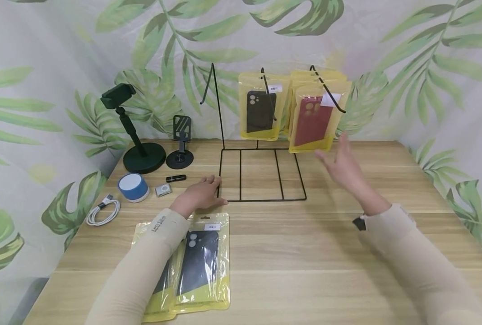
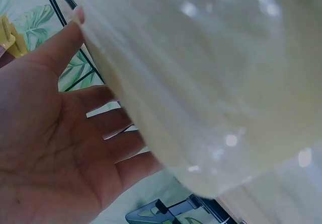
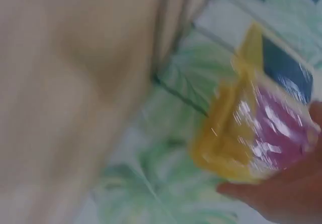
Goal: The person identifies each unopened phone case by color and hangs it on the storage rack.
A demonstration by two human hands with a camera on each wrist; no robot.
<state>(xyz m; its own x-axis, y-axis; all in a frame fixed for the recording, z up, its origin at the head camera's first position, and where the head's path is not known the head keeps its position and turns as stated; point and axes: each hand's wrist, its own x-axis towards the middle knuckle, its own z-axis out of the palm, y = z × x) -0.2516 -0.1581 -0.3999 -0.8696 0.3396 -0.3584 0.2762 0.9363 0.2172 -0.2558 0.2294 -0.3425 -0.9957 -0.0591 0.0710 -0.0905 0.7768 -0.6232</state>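
Note:
In the head view a black wire rack (image 1: 240,176) stands at the back of the table. My left hand (image 1: 200,194) touches the left front of its base, fingers loosely extended. From the left wrist, my left palm (image 2: 45,128) shows, its fingertips partly hidden behind a close, blurred translucent sheet (image 2: 211,83). My right hand (image 1: 345,167) is raised with fingers spread, just right of and below a yellow pouch with a red phone case (image 1: 312,119) on the right hook. A pouch with a black phone case (image 1: 260,110) hangs on the middle hook; the left hook (image 1: 206,85) bears nothing.
Two pouched dark phone cases (image 1: 200,266) lie by my left forearm. At the left are a black phone stand (image 1: 143,157), a smaller folding stand (image 1: 180,158), a blue speaker (image 1: 133,187), a coiled white cable (image 1: 103,212), a small silver player (image 1: 163,189) and a black stick (image 1: 176,178).

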